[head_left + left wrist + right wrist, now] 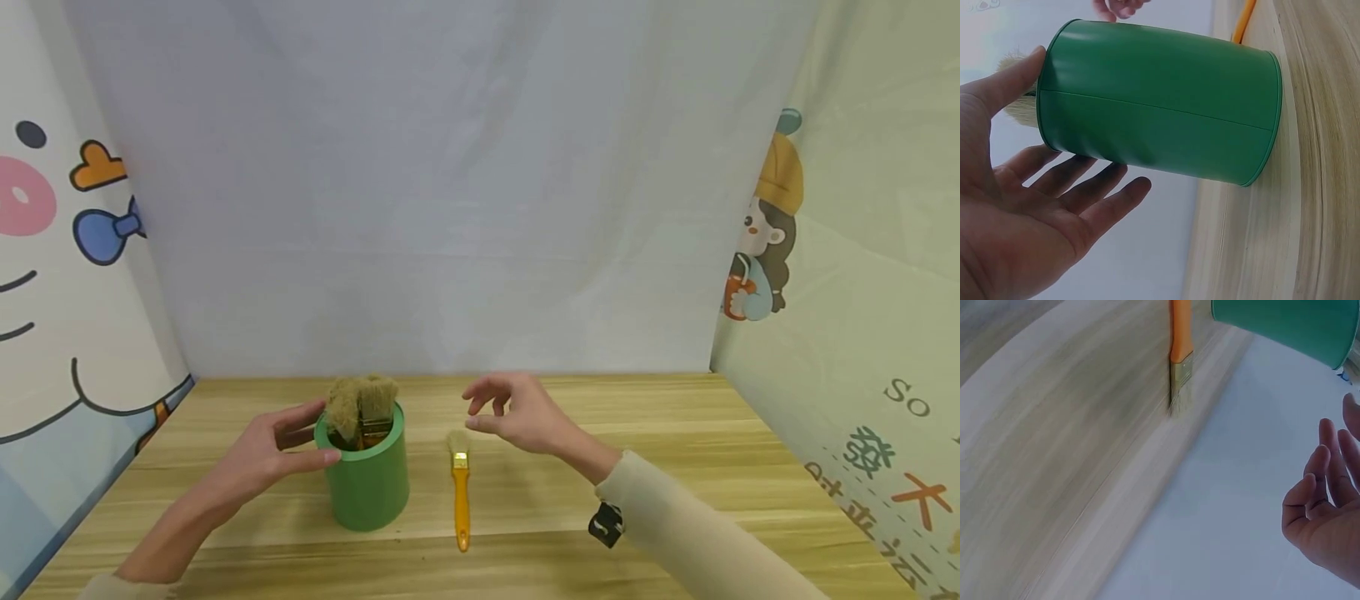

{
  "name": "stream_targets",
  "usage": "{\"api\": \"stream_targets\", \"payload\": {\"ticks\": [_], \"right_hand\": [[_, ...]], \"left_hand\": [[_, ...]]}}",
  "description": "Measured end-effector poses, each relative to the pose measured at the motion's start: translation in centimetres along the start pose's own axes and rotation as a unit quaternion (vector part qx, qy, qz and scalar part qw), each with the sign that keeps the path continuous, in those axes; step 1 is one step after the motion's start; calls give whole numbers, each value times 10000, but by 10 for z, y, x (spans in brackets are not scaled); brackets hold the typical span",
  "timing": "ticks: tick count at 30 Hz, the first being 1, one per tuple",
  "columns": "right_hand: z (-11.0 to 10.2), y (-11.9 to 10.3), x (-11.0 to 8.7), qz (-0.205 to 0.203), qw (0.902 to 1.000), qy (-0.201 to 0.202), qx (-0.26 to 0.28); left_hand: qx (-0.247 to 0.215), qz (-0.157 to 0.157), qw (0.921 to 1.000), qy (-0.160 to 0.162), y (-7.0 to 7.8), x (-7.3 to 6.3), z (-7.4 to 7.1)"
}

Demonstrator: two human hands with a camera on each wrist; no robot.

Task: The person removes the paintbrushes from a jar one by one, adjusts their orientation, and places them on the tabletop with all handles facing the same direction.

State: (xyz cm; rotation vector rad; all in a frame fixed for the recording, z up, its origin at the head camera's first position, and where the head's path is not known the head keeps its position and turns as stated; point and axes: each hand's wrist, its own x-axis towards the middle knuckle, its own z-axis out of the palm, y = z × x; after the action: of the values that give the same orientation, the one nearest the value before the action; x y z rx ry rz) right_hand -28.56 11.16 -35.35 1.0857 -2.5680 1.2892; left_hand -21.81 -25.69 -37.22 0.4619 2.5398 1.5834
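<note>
A green can [369,492] stands upright on the wooden table, with several paintbrushes [377,400] in it, bristles up. My left hand [262,454] holds the can at its upper left side, thumb at the near rim and fingers round the far side. The left wrist view shows the thumb [1013,81] against the rim and the fingers along the can's wall. To the right of the can lies a small paintbrush [461,500] with a yellow-orange handle, bristles pointing away from me. Just beyond its bristles my right hand [521,412] hovers, fingers loosely bent around nothing.
A pale cloth [450,192] hangs behind the table's far edge. Printed cloths with cartoon figures flank it, one on the left [67,333] and one on the right [840,333]. A small black tag [606,524] shows at my right sleeve.
</note>
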Motion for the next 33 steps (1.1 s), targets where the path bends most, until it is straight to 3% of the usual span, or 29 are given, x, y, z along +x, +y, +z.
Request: {"api": "stream_targets", "payload": {"ticks": [20,29,33], "right_hand": [[56,-44,29,-698,9973,173,173],[65,-49,37,-500,9981,322,183],[68,-50,39,-614,9972,338,264]], "left_hand": [[-180,5,9998,-17,1,2,0],[-275,211,9994,-33,-1,2,0],[-266,252,9993,-8,0,1,0]]}}
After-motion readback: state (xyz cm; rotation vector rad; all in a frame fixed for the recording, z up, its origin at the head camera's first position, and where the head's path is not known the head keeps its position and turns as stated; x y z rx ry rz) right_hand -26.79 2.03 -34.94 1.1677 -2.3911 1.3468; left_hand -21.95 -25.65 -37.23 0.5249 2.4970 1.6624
